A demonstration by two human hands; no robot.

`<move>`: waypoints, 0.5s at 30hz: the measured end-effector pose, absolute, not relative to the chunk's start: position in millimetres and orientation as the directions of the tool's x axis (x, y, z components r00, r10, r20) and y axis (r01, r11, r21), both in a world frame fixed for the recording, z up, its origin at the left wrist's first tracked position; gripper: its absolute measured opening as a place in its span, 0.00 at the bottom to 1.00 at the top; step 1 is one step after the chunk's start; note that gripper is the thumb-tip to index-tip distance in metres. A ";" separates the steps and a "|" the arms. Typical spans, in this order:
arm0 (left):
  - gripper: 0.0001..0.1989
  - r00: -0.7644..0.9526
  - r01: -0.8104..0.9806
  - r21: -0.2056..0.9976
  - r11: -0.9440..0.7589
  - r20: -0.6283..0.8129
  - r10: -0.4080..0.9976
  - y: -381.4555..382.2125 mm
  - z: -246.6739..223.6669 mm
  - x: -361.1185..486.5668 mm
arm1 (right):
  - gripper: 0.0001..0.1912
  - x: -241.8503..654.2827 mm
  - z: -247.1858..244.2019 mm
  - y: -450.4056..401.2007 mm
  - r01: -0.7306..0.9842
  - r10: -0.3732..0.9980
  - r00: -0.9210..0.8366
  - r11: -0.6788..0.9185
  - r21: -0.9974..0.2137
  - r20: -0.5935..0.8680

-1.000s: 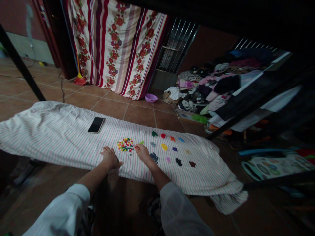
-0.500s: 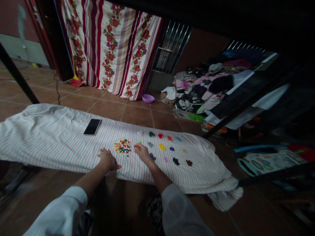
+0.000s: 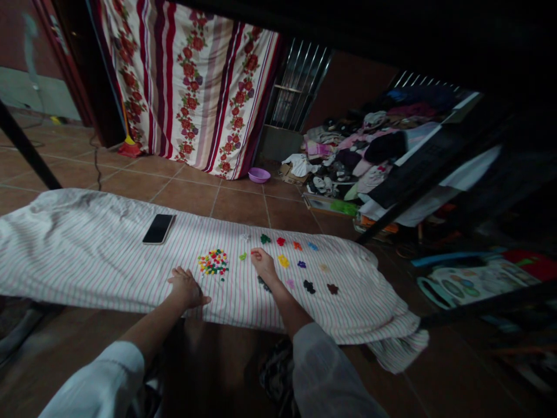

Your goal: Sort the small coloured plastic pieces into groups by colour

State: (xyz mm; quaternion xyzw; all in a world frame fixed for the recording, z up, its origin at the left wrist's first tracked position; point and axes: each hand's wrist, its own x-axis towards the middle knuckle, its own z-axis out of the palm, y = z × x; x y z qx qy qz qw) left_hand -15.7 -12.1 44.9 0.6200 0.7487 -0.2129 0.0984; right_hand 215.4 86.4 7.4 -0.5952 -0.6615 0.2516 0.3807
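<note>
My left hand [image 3: 184, 288] rests on the striped cloth [image 3: 108, 255], fingers spread and holding nothing. Just beyond it lies a mixed heap of small coloured pieces [image 3: 213, 262], perhaps beads, mostly red, yellow, green and white. My right hand [image 3: 264, 266] is closed in a pinch, with a tiny red piece [image 3: 252, 253] showing at its fingertips. Left of those fingertips is a light green pile [image 3: 242, 256]. Sorted piles lie around the hand: white [image 3: 246, 237], dark green [image 3: 265, 238], red [image 3: 281, 241] and yellow [image 3: 283, 261]. A dark grey pile [image 3: 263, 283] is partly covered by the wrist.
Further right are orange [image 3: 297, 246], blue [image 3: 313, 246], purple [image 3: 301, 264], beige [image 3: 324, 267], pink [image 3: 290, 283], black [image 3: 309, 287] and brown [image 3: 332, 288] piles. A phone [image 3: 159, 229] lies left of the heap. Dark metal bars [image 3: 391, 209] flank the cloth-covered surface.
My right hand has moved right, from beside the mixed heap to past the light green pile, carrying the red piece. It now covers the lighter grey pile. My left hand stays spread on the cloth.
</note>
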 end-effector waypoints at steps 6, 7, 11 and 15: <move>0.56 -0.183 0.974 -0.202 0.107 -0.409 0.894 -16.9 52.7 -16.4 | 0.15 244.4 0.2 100.6 0.589 0.973 0.078 0.131 -0.798 0.218; 0.55 -0.183 0.973 -0.206 0.105 -0.409 0.894 -17.7 53.8 -16.1 | 0.15 249.5 -0.6 103.4 0.584 0.972 0.095 0.121 -0.803 0.215; 0.55 -0.171 0.971 -0.222 0.087 -0.392 0.904 -19.8 55.0 -15.7 | 0.14 272.7 0.3 115.1 0.613 0.959 0.186 0.057 -0.788 0.214; 0.54 -0.149 0.971 -0.230 0.064 -0.375 0.915 -20.6 50.8 -16.7 | 0.15 299.3 2.7 129.2 0.652 0.937 0.296 -0.056 -0.756 0.186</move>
